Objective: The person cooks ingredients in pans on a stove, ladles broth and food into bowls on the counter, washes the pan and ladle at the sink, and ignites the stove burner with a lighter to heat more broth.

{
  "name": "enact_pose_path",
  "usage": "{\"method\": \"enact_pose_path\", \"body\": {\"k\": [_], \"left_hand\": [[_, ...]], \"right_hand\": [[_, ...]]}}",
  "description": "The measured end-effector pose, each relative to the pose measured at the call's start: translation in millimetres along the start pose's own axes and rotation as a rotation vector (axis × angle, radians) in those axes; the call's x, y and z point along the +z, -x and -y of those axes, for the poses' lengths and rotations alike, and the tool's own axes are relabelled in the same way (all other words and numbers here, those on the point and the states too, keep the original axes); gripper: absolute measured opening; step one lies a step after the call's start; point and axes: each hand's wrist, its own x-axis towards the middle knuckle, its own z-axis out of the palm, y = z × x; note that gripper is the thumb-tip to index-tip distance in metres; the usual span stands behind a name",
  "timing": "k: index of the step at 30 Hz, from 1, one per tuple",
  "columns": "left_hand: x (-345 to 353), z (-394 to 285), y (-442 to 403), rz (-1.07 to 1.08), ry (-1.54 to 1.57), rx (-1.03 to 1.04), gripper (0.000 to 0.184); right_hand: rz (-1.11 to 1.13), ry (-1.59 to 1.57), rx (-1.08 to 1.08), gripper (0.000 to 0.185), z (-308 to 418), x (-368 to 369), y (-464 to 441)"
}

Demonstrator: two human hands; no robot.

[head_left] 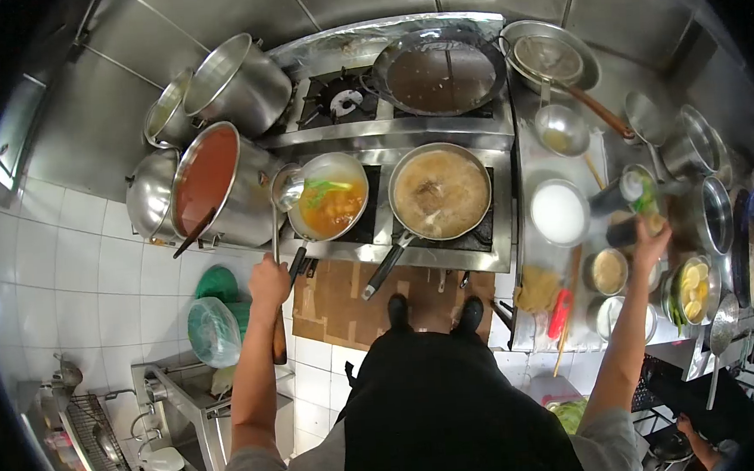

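My left hand (pixel 270 282) is wrapped round the long handle of a ladle (pixel 288 189). The ladle's metal bowl is at the left rim of a frying pan (pixel 333 195) holding orange sauce, chunks and a green piece. Close beside this hand is the pan's black handle. Over the right-hand counter, my right hand (pixel 652 238) is closed on a dark container (pixel 624 232), blurred and partly covered by the fingers. Just beyond it stand another dark container (pixel 608 200) and a container with green leaves (pixel 642 189).
A second pan (pixel 441 190) of brown liquid is on the front burner. Behind it sits a wok (pixel 440 72) of dark liquid. A tall pot (pixel 207 181) of red sauce stands left. White-filled bowl (pixel 559 212), lemon slices (pixel 695 289) and a red-handled tool (pixel 560 313) occupy the counter.
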Motion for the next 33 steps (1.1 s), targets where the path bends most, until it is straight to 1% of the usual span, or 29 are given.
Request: {"method": "enact_pose_path", "body": {"k": [3, 4, 5, 6, 7, 9, 10, 11, 12, 13, 14, 15, 16, 17, 18, 19, 21, 22, 23, 24, 25, 26, 27, 28, 29, 30, 31, 32, 33], "left_hand": [[25.5, 16.2, -11.0, -0.028, 0.084, 0.070, 0.029], [48.9, 32.7, -24.0, 0.038, 0.288, 0.027, 0.029], [35.8, 19.8, -22.9, 0.103, 0.495, -0.015, 0.029], [24.5, 9.0, -12.8, 0.274, 0.717, -0.148, 0.027], [25.0, -0.5, -7.9, 0.269, 0.726, -0.150, 0.027], [29.8, -9.8, -3.3, 0.333, 1.103, -0.246, 0.024], [43.3, -8.2, -7.2, 0.372, 1.241, -0.290, 0.023], [52.3, -11.5, -6.0, 0.365, 1.251, -0.288, 0.023], [59.7, -19.2, -3.9, 0.378, 1.400, -0.310, 0.023], [64.4, -29.6, -3.0, 0.391, 1.549, -0.328, 0.024], [58.6, -47.9, 2.2, 0.405, 1.629, -0.321, 0.025], [53.9, -68.4, 7.9, 0.421, 1.713, -0.316, 0.026], [60.0, -82.9, 5.0, 0.396, 1.786, -0.220, 0.025], [63.7, -94.8, -1.2, 0.363, 1.860, -0.124, 0.024], [54.0, -106.2, -7.1, 0.345, 1.910, -0.100, 0.023], [37.4, -113.7, -14.9, 0.329, 1.961, -0.078, 0.022], [8.6, -114.3, -48.1, 0.348, 1.961, -0.043, 0.019], [-11.0, -112.9, -62.3, 0.331, 1.994, -0.038, 0.019], [-31.9, -109.2, -75.1, 0.384, 2.029, 0.090, 0.020], [-43.3, -100.6, -87.0, 0.434, 2.055, 0.217, 0.021], [-38.4, -89.3, -95.8, 0.420, 2.083, 0.217, 0.021], [-25.5, -79.6, -100.1, 0.369, 1.964, 0.431, 0.023], [-15.8, -67.7, -94.8, 0.371, 1.854, 0.513, 0.026], [-6.7, -55.8, -89.4, 0.366, 1.746, 0.594, 0.030], [5.2, -38.9, -74.1, 0.418, 1.657, 0.557, 0.035], [30.9, -26.0, -62.5, 0.482, 1.590, 0.532, 0.033], [58.7, -13.9, -51.2, 0.551, 1.519, 0.510, 0.031], [74.1, 6.3, -38.9, 0.577, 1.386, 0.646, 0.028], [96.6, 16.7, -23.2, 0.778, 1.394, 0.473, 0.027]], "right_hand": [[0.032, -0.057, 0.001, 0.066, -10.4, -1.4, -2.5], [0.028, -0.065, -0.002, 0.066, -7.4, -3.3, -0.4], [-0.027, -0.110, -0.048, 0.058, 0.5, -9.4, 5.0], [-0.080, -0.153, -0.096, 0.051, 8.1, -17.5, 11.8], [-0.081, -0.158, -0.105, 0.051, 25.7, -28.8, 19.1], [-0.168, -0.281, 0.085, 0.035, 74.4, -49.4, 43.8], [-0.001, -0.332, 0.097, 0.029, 85.4, -48.1, 67.9], [0.166, -0.385, 0.106, 0.025, 102.1, -43.8, 95.9], [0.481, -0.493, -0.078, 0.025, 147.1, -40.9, 133.6], [0.803, -0.446, -0.261, 0.031, 167.6, -20.3, 172.5], [1.241, -0.719, 0.010, 0.041, 208.1, -2.1, 208.7], [1.603, -0.831, 0.397, 0.053, 248.5, 16.2, 245.2], [1.737, -0.800, 0.430, 0.060, 283.7, 23.5, 277.1], [1.830, -0.839, 0.599, 0.064, 321.5, 28.7, 296.7], [1.891, -0.884, 0.747, 0.059, 355.6, 35.7, 308.5], [1.905, -0.860, 0.722, 0.059, 371.4, 46.3, 306.5], [1.835, -0.774, 0.549, 0.043, 405.6, 70.6, 300.8], [1.746, -0.902, 0.613, 0.027, 423.3, 78.8, 296.8], [1.664, -0.750, 0.507, 0.023, 445.3, 90.2, 284.1], [1.590, -0.732, 0.424, 0.022, 467.3, 105.8, 272.4], [1.578, -0.718, 0.322, 0.024, 476.3, 130.9, 262.9], [1.551, -0.832, 0.298, 0.027, 509.1, 140.4, 256.1], [1.505, -0.760, 0.178, 0.029, 533.9, 159.9, 251.1], [1.522, -0.748, 0.056, 0.028, 552.9, 190.6, 244.6], [1.530, -0.651, 0.087, 0.023, 579.6, 216.0, 237.8], [1.488, -0.588, 0.012, 0.015, 601.0, 244.1, 228.9], [1.358, -0.481, -0.064, 0.014, 624.0, 273.2, 223.2], [1.265, -0.279, -0.213, 0.024, 637.4, 308.8, 217.4], [0.910, -0.066, -0.720, 0.033, 650.1, 336.3, 218.6]]}}
